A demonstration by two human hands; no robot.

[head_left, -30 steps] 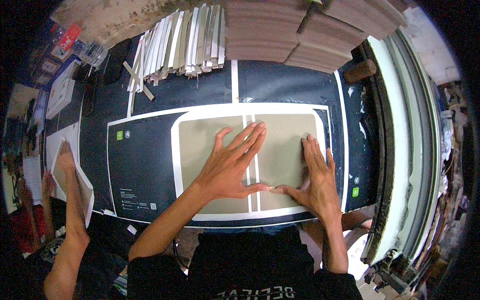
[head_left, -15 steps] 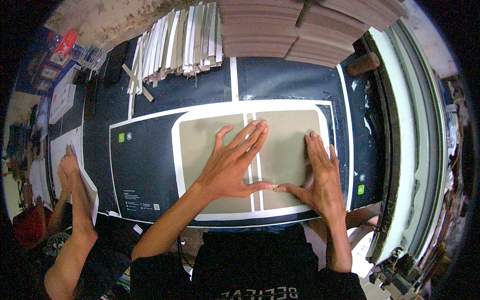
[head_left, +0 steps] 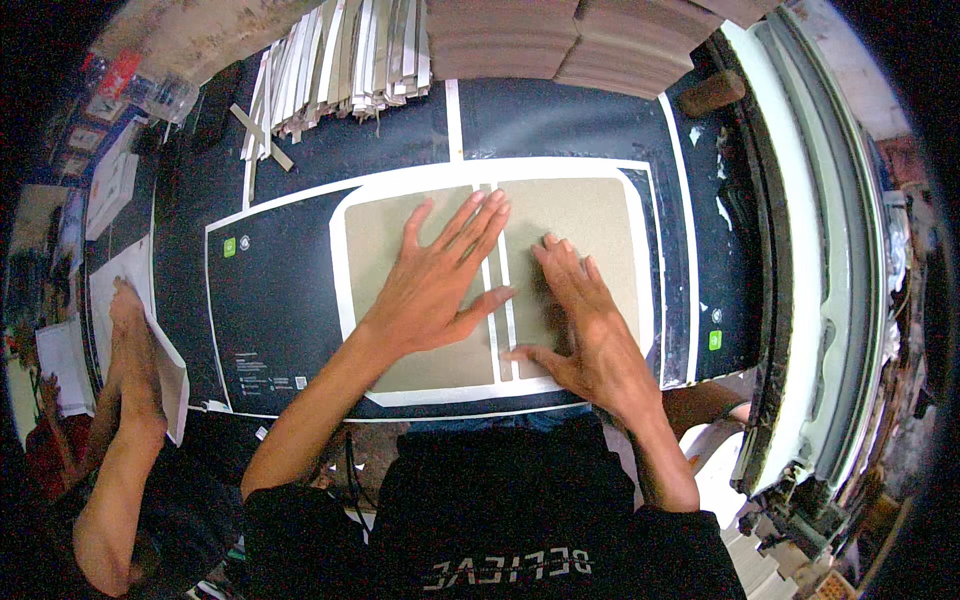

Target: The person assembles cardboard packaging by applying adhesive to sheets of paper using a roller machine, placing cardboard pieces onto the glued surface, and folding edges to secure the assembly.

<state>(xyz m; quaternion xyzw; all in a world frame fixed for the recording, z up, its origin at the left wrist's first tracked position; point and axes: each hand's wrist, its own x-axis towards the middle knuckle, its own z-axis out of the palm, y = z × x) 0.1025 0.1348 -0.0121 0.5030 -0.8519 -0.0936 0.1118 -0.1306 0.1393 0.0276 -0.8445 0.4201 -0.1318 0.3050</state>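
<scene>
Two grey-beige boards, the left board (head_left: 385,240) and the right board (head_left: 595,220), lie flat with a narrow spine strip (head_left: 505,365) between them. They rest on a white-bordered cover sheet (head_left: 336,270). Across the left board lies my left hand (head_left: 445,275), palm down, fingers spread toward the spine strip. My right hand (head_left: 590,330) is on the right board, fingers stretched out and thumb reaching to the strip near the lower edge. Neither hand grips anything.
Beyond the sheet stand a bundle of paper strips (head_left: 345,65) and stacked brown boards (head_left: 500,40). A wooden cylinder (head_left: 712,92) sits at the far right, beside a long pale machine (head_left: 800,250). On the left, a co-worker's hand (head_left: 128,305) rests on white paper (head_left: 170,370).
My hands have moved apart; their thumbs no longer meet. The right hand has shifted left, toward the spine strip. The whole view has shifted slightly, with the bench sitting higher in it.
</scene>
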